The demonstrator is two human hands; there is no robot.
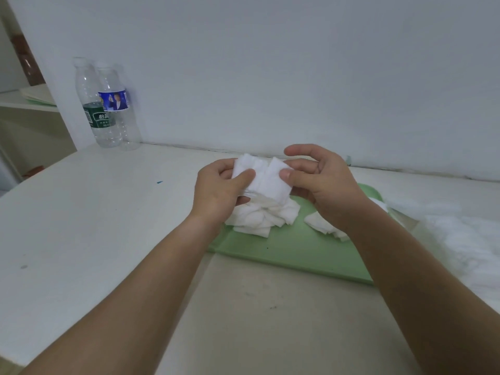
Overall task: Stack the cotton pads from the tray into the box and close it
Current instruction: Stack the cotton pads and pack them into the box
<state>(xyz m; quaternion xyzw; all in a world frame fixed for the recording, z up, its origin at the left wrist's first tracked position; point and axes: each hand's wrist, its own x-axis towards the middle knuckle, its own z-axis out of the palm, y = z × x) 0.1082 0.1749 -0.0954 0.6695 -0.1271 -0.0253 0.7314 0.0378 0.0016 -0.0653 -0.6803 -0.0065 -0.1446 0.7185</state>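
Writing: two bottles (108,117) of clear ribbed plastic stand touching at the wall, back left. The left one has a green label with white characters too blurred to read. The right one has a blue label with a printed figure in a dark suit, its text too small to read.
Left grip (219,190): palm turned inward, thumb flat on the near face of the held pads (263,177), fingers curled behind their left edge, pinching them.
Right grip (322,182): thumb on the near face, fingers curled behind the right edge, index finger lifted free above, pinching the same pads.
Held pads: a bundle of soft white square pieces, bowed, with a crease down the middle, raised above the far left part of the tray (292,253).
Tray: flat, pale green, smooth, with rounded corners and a low rim, lying on the surface (108,226).
Loose pads: a rumpled white heap (257,217) on the tray below the grips, and a smaller heap (322,226) to its right, partly hidden by the right wrist.
Box: a blurred white mass (460,234) lies just right of the tray; whether it is the box cannot be told.
Surface: matt white, with a blue speck (159,182) left of the grips.
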